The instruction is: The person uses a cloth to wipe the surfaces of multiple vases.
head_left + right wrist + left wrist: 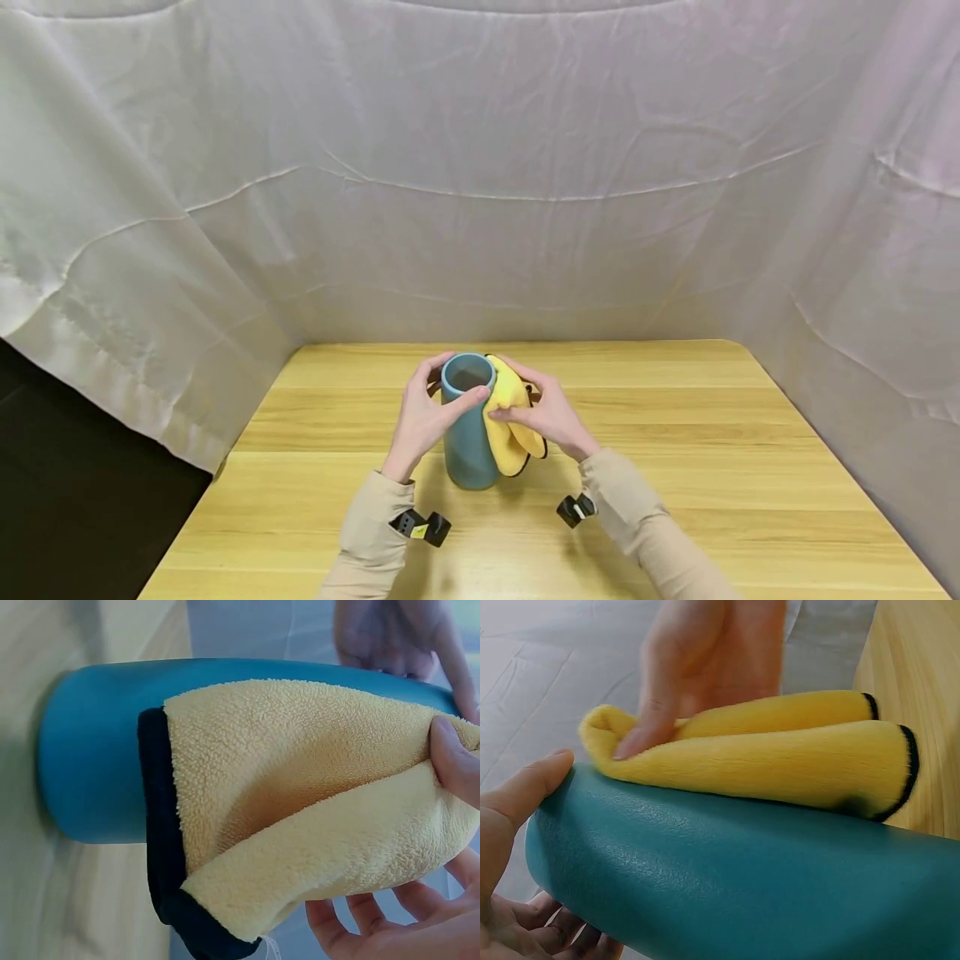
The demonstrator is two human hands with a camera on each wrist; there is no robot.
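Note:
A tall blue-green vase (468, 454) stands upright on the wooden table, its round mouth facing up. My left hand (426, 412) grips it near the top, thumb along the rim and fingers round the far left side. In my right hand (551, 414) a yellow cloth (508, 433) with black edging is pinched between thumb and fingers. The folded cloth (765, 761) lies along the vase's right side in the left wrist view, its top end close to the rim. In the right wrist view the cloth (300, 787) hangs down over part of the vase (90, 750).
The wooden table (675, 467) extends around the vase on all sides. A pale grey curtain (480, 250) surrounds it at the back and sides. A black area (67, 492) lies beyond the table's left edge. Both sleeves carry small black wrist cameras.

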